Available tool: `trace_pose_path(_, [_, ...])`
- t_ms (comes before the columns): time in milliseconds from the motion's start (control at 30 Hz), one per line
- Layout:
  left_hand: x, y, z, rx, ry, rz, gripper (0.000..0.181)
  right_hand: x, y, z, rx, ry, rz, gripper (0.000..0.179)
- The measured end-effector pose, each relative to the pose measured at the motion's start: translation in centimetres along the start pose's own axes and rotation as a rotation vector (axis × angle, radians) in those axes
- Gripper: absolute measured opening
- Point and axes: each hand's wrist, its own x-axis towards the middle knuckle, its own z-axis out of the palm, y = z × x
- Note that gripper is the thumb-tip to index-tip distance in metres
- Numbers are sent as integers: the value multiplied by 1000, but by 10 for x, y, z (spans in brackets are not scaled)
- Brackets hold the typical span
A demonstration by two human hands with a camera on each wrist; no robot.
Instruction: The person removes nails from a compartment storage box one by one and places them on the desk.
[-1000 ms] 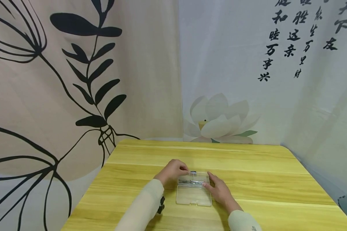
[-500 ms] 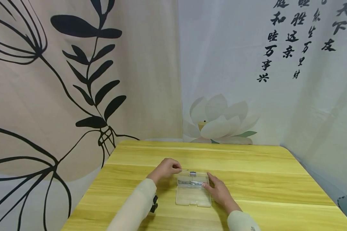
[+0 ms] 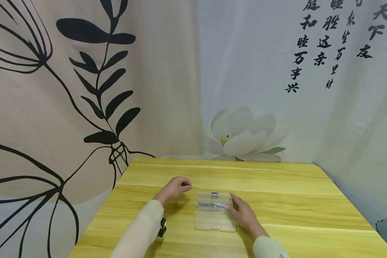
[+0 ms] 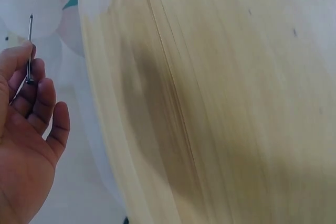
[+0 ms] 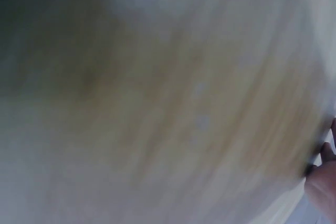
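Between the thumb and fingers of my left hand (image 3: 175, 187) I pinch a thin metal nail (image 4: 30, 51). Its flat head points toward my palm and its tip sticks out past the fingertips. The hand is up and left of a clear plastic box (image 3: 215, 219), which lies open on the table. Several more nails (image 3: 213, 205) lie in the box's far half, near the hinge. My right hand (image 3: 245, 215) holds the box's right side, thumb over the edge and fingers along the outside. In the right wrist view only part of that hand shows, at the right edge.
The box rests on a yellow wood-grain table (image 3: 277, 186). A small blue-and-white piece (image 3: 214, 195) sits at the box's far edge. Behind the table hangs a printed cloth (image 3: 167, 107) with plants and writing.
My left hand has drawn the nail away from the box, moving left. The right hand and the box stay in place.
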Motion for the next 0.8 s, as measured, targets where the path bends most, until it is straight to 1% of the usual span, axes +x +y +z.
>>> trace_pose_path(300, [-9, -18, -15, -14, 59, -28, 17, 0, 0, 1, -8, -5, 7, 65])
trace_pose_path(433, [-9, -24, -21, -21, 74, -33, 16, 1, 0, 1, -6, -3, 11, 66])
trace_pose_path(500, [-9, -28, -23, -9, 81, -37, 16, 1, 0, 1, -7, -1, 4, 65])
trace_pose_path(633, [-6, -35, -25, 16, 89, -52, 15, 0, 1, 2, 12, -6, 19, 65])
trace_pose_path(800, [-4, -43, -27, -12, 97, -70, 14, 0, 1, 3, 4, -6, 27, 64])
